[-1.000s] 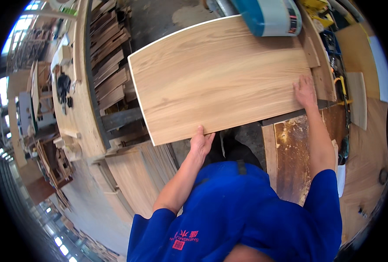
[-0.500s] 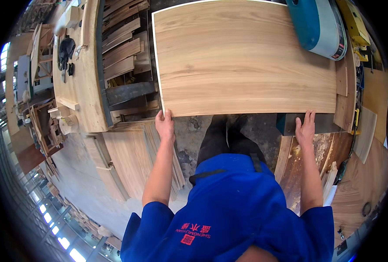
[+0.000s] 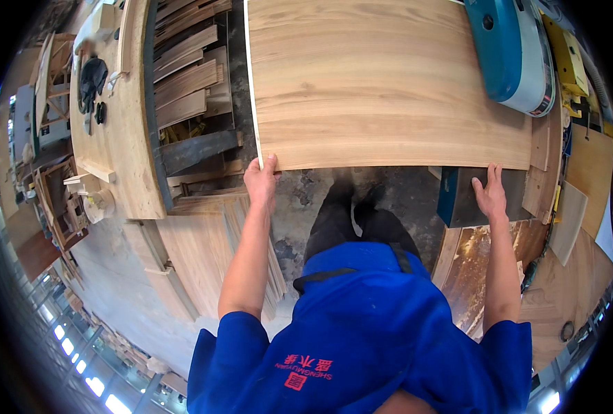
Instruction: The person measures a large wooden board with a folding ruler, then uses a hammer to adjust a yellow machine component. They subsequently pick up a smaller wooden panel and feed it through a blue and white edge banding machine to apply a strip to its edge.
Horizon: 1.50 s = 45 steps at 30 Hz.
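A large light-brown wood panel (image 3: 382,90) with a pale edge strip lies flat in front of me. My left hand (image 3: 260,185) grips its near left corner, with fingertips showing on the top face. At the near edge toward the right, my right hand (image 3: 491,196) touches the panel with outstretched fingers, thumb apart, not wrapped round it. A teal and grey machine housing (image 3: 510,55) overhangs the panel's far right part. Below my right hand is a dark metal machine surface (image 3: 478,200).
On the left stands a wooden workbench (image 3: 123,152) with a black glove (image 3: 92,79) on it. Stacked wood strips (image 3: 186,76) fill the space beside the panel. More boards (image 3: 189,259) lean at my left, and a worn board (image 3: 489,265) is at my right.
The panel has slid forward, away from me, under the teal housing. Both hands moved with it; the right hand's fingers now reach its edge only with their tips.
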Tool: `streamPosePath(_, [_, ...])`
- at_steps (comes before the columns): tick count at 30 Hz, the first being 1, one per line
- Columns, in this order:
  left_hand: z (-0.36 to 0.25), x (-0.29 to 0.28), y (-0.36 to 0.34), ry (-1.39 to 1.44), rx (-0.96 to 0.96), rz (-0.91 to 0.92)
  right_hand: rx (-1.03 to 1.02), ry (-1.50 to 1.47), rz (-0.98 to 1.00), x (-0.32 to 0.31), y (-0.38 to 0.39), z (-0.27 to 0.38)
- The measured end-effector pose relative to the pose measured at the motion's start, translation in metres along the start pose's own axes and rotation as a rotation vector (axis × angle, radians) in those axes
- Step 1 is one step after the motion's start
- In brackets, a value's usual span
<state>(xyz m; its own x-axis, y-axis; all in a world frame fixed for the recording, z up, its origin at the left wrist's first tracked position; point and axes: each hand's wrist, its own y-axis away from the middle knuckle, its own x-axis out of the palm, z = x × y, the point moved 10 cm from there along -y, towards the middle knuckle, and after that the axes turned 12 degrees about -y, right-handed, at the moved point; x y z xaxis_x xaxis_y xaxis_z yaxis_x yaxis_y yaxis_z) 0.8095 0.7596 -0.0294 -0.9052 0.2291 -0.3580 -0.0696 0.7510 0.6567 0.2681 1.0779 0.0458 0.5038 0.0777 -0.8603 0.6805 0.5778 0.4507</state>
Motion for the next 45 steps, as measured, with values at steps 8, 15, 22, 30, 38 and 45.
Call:
streamPosePath(8, [-0.034,0.01,-0.025,0.046,0.035,0.001,0.064,-0.018,0.032,-0.013,-0.031,0.02])
streamPosePath(15, [-0.055,0.017,-0.045,0.003,0.012,0.022,0.058,-0.045,0.003,-0.025,-0.054,0.039])
streamPosePath(22, [-0.083,0.025,-0.066,-0.066,-0.01,0.03,0.078,-0.065,-0.111,-0.018,-0.068,0.043])
streamPosePath(30, [-0.124,0.035,-0.081,-0.095,-0.057,0.087,0.12,0.006,0.013,-0.01,-0.063,0.058])
streamPosePath(38, [-0.169,0.042,-0.11,-0.223,0.151,0.05,0.142,-0.047,0.064,-0.008,-0.066,0.053])
streamPosePath(45, [-0.285,0.12,-0.091,-1.21,0.711,-0.14,0.246,-0.077,0.125,-0.01,-0.069,0.054])
